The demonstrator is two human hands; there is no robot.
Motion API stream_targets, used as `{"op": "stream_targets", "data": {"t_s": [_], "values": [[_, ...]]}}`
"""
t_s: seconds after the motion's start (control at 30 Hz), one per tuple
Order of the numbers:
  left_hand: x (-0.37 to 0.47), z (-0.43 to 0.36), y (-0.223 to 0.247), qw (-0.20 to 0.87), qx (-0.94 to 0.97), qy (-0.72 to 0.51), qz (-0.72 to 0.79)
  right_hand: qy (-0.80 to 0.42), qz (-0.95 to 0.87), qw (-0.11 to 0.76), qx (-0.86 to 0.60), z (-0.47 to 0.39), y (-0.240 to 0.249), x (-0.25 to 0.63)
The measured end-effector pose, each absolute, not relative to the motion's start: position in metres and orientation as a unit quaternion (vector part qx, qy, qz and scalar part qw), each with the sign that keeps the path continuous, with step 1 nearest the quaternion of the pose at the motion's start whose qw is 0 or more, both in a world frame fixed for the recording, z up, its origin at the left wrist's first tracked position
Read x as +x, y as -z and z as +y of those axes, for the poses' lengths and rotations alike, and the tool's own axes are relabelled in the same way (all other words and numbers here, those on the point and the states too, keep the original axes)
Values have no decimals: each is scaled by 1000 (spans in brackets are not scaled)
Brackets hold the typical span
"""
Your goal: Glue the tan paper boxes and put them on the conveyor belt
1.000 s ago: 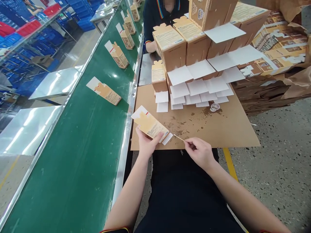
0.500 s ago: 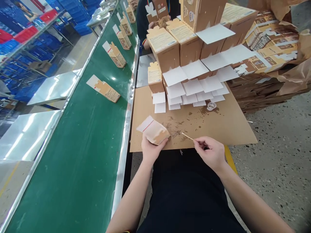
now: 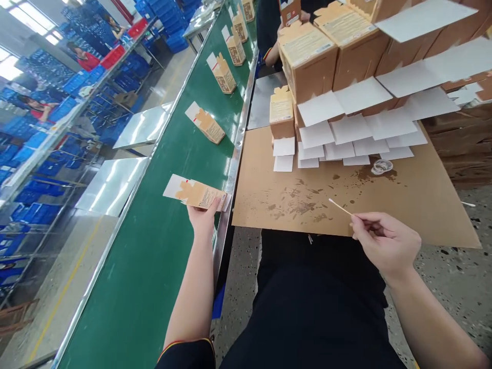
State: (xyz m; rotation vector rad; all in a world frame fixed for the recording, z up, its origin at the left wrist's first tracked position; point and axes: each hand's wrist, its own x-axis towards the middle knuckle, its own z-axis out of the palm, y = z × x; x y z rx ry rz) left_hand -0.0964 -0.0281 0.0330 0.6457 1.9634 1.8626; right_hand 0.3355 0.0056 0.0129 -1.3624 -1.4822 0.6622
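My left hand (image 3: 203, 215) is closed around the lower end of a brown cardboard box (image 3: 202, 195), over the near edge of the green conveyor belt (image 3: 154, 256). The box is tilted, with its white flap and cut-out tabs pointing left. Between thumb and fingertips my right hand (image 3: 388, 241) pinches a cotton swab (image 3: 340, 206), its tip pointing up and left above the cardboard sheet (image 3: 261, 205). Dark wet marks spot that sheet. A small clear dish (image 3: 382, 166) stands on it, in front of the stacked boxes (image 3: 307, 61) with white flaps hanging out.
Several similar boxes (image 3: 207, 125) stand in a row along the belt. A co-worker (image 3: 269, 36) is behind the stack, partly hidden. Metal side tables (image 3: 115, 187) adjoin the belt's far side. Blue crates (image 3: 36, 205) and other people are at the left.
My left hand has carried the box leftward from above the cardboard sheet to the belt. My right hand keeps the swab over the sheet. The view has turned left.
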Motion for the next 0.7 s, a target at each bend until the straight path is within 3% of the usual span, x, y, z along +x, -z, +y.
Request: {"op": "stream_targets", "data": {"t_s": [0.33, 0.7], "values": [[-100, -31, -17, 169, 258, -609, 731, -277, -612, 494, -553, 4, -18, 337], [-151, -18, -15, 67, 248, -566, 783, -245, -628, 504, -540, 3, -8, 340]]}}
